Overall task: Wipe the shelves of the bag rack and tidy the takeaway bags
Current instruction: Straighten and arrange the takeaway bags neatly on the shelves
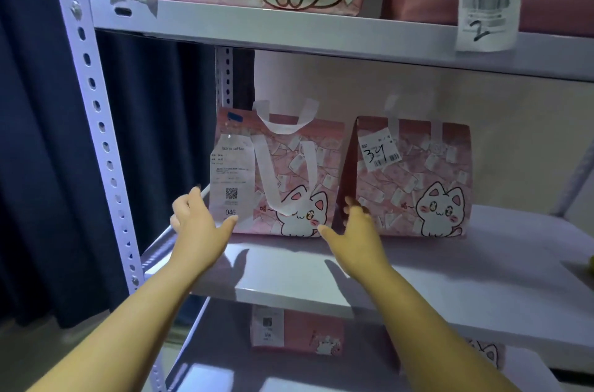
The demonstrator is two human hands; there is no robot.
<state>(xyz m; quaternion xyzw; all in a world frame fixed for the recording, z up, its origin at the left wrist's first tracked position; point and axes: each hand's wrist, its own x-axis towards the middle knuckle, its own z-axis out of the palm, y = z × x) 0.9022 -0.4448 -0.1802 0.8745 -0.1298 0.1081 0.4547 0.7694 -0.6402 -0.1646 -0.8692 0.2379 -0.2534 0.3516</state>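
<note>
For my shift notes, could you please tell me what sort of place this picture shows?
Probably a coffee shop's takeaway pick-up area: a white metal bag rack holds pink cat-print takeaway bags with printed order receipts; one reads luckin coffee, 046, another is hand-numbered 34.

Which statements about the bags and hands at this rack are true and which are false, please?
1. The left bag and the right bag stand on the middle shelf. True.
2. The left hand holds a cloth. False: it is open and holds nothing.
3. The receipt on the left bag reads 046. True.
4. The right hand grips the right bag's handle. False: it is open, low by the left bag's right edge.
5. The lower shelf is bare. False: a lower bag stands on it.
</note>
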